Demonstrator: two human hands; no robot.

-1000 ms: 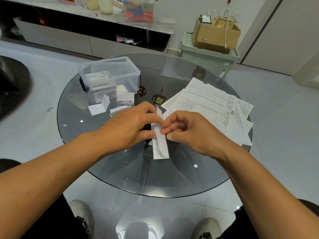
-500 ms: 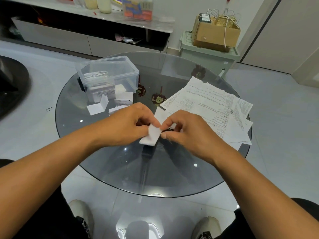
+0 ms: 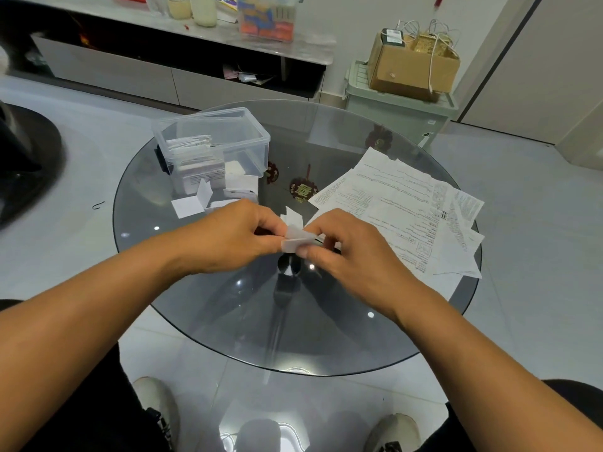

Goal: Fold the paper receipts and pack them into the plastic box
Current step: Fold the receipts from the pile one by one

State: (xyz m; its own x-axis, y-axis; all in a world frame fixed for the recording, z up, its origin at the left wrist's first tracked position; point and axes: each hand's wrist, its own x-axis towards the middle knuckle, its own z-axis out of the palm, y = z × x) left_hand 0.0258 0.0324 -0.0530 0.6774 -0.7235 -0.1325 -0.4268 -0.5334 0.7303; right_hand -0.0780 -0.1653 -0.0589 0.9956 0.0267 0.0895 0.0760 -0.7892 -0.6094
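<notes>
The folded receipt (image 3: 297, 240) sits pinched between both hands above the middle of the round glass table (image 3: 202, 308), a small white wad whose long axis runs roughly from 8 o'clock to 2 o'clock, its near-left corner dipping lower. The left hand (image 3: 235, 238) holds its left end with thumb and curled fingers; the right hand (image 3: 342, 247) pinches the right end, fingers curled in close. Both grips are narrow, the fingertips nearly meeting across the paper. A white paper point (image 3: 292, 216) sticks up just behind the hands.

At 10 o'clock from the wad stands the clear plastic box (image 3: 257, 148), lid off, with folded slips (image 3: 192, 143) stacked upright in its left part; its right part looks largely free. Just beside the box's near wall lie several small folded papers (image 3: 192, 203) on the glass. At 2 o'clock a loose spread of unfolded receipts (image 3: 401, 203) reaches the table's right edge and slightly overhangs it.

The near half of the glass, from 4 to 8 o'clock, carries only the forearms. Through the glass show the table's pedestal (image 3: 287, 269) and two shoes (image 3: 156, 406). Beyond the far rim stand a low cabinet (image 3: 130, 70) and a cardboard box (image 3: 411, 68) on a green bin (image 3: 391, 109).
</notes>
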